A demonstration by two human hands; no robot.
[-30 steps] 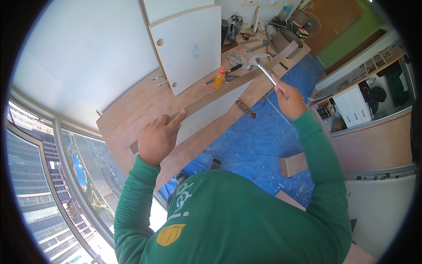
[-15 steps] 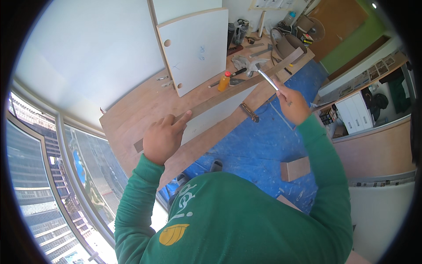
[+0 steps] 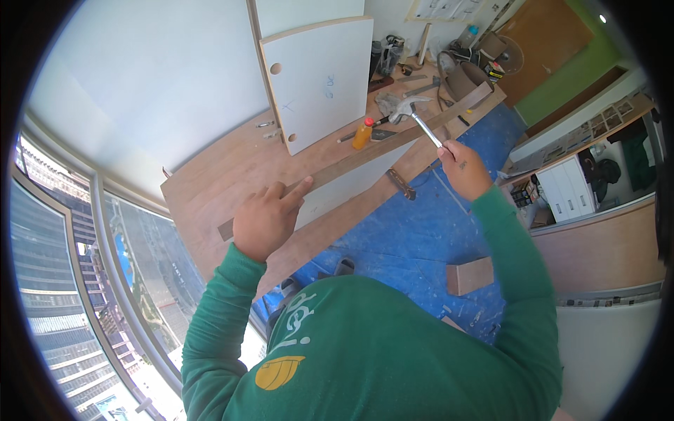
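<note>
A long brown wood strip (image 3: 361,158) runs diagonally along the upper edge of a narrow white panel (image 3: 344,188) on the workbench. My left hand (image 3: 265,221) is closed over the strip near its left end, with the index finger stretched along it; the thumb is mostly hidden. My right hand (image 3: 465,168) grips the silver handle of a hammer (image 3: 427,131), held near the strip's right part. The hammer's head points away from me, against a cluttered background that blurs its outline.
On the wooden bench (image 3: 210,186) stand an orange bottle with a red cap (image 3: 363,133) and a white board with round holes (image 3: 319,84). A brown-handled tool (image 3: 401,184) lies at the bench's near edge. Below, a cardboard-coloured block (image 3: 470,276) rests on blue floor sheeting (image 3: 379,245).
The hammer has tilted slightly in my right hand, and its head sits a little differently above the strip. My left hand stays on the strip. The whole view has shifted slightly.
</note>
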